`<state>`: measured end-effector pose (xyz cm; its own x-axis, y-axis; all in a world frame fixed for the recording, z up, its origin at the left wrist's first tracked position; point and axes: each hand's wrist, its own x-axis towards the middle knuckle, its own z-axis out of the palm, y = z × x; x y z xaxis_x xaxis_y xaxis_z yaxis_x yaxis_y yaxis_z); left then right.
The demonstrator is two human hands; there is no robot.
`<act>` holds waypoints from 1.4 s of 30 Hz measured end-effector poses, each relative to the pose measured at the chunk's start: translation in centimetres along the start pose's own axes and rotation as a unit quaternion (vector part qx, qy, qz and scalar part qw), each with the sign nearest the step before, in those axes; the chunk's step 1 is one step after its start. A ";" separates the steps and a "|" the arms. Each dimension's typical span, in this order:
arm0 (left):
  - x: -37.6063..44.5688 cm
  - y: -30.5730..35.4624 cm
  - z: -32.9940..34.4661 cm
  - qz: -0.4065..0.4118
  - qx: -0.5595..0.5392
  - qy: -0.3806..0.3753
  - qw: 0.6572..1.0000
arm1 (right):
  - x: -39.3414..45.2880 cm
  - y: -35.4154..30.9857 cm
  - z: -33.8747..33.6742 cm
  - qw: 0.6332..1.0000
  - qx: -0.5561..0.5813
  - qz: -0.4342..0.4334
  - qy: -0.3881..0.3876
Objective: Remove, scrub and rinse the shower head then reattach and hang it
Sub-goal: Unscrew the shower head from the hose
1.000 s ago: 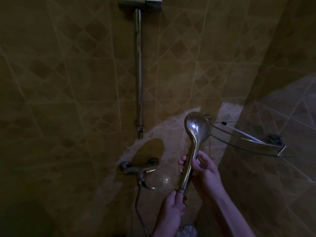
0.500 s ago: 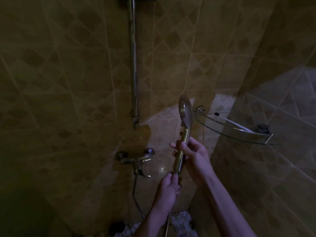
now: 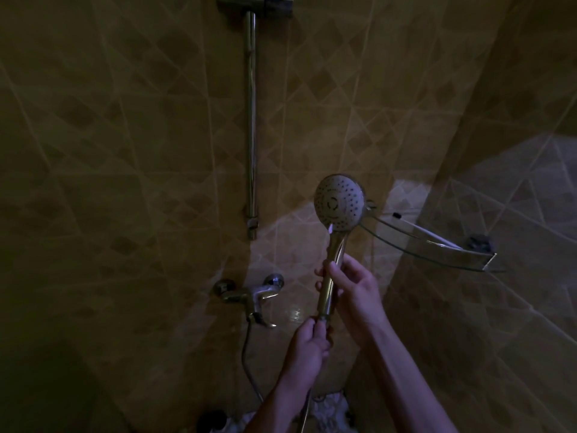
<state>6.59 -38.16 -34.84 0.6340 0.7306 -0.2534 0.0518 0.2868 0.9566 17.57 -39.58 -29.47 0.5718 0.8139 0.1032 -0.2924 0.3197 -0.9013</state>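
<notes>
The chrome shower head point(image 3: 339, 202) stands upright in front of me, its round spray face with dark nozzles turned toward the camera. My right hand point(image 3: 352, 292) wraps the middle of its handle. My left hand point(image 3: 307, 342) pinches the hose nut at the handle's bottom end. The hose point(image 3: 249, 370) runs down from the wall faucet point(image 3: 249, 295) and loops low out of sight. The vertical slide rail point(image 3: 250, 120) on the wall carries a holder bracket point(image 3: 254, 4) at the top edge.
A glass corner shelf point(image 3: 437, 248) with a thin item and a small dark object is fixed to the wall right of the shower head. Brown patterned tile walls surround me. Dim light; dark and white objects lie on the floor below.
The shower head has turned about its handle: first its chrome back showed, then its edge, now the spray face points at me. Both hands keep their holds.
</notes>
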 end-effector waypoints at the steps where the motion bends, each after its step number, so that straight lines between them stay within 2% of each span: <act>1: -0.1 0.2 0.0 -0.003 -0.004 0.004 1.000 | 0.0 0.0 0.1 1.000 0.020 0.004 -0.003; 5: -0.3 0.7 -0.5 -0.008 -0.016 0.015 1.000 | -0.1 0.0 0.5 0.998 0.057 0.014 -0.020; 10: -0.4 0.7 -0.7 0.007 -0.008 -0.012 1.000 | -0.4 -0.6 0.4 0.989 0.131 0.040 -0.056; 12: -0.6 0.7 -0.6 0.016 -0.003 -0.014 1.000 | -0.4 -0.5 0.3 0.993 0.099 0.040 -0.054; 15: -0.9 0.5 -0.6 0.022 0.026 -0.007 0.999 | -0.4 -0.2 0.6 1.000 -0.010 0.017 -0.012; 19: -0.9 0.7 -0.7 0.003 0.027 0.005 1.000 | -0.6 -0.4 0.2 0.999 -0.044 0.002 -0.009; 24: -0.6 0.8 -0.6 -0.008 0.023 0.008 1.000 | -0.5 -0.3 0.4 0.999 -0.007 -0.013 -0.028; 30: -1.2 0.5 -0.5 0.003 0.020 -0.018 1.000 | -0.7 -0.3 0.8 0.997 0.056 0.030 -0.043; 36: -1.9 0.8 0.0 0.004 0.010 -0.026 1.000 | -0.6 0.3 1.1 0.998 -0.051 -0.028 0.006; 42: -1.9 0.4 0.0 0.001 0.009 -0.025 1.000 | -1.0 0.0 0.7 1.000 -0.022 -0.021 0.001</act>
<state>5.40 -39.36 -33.96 0.6712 0.6998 -0.2445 0.0644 0.2735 0.9597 16.42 -40.03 -29.27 0.5836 0.7999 0.1401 -0.2348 0.3314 -0.9138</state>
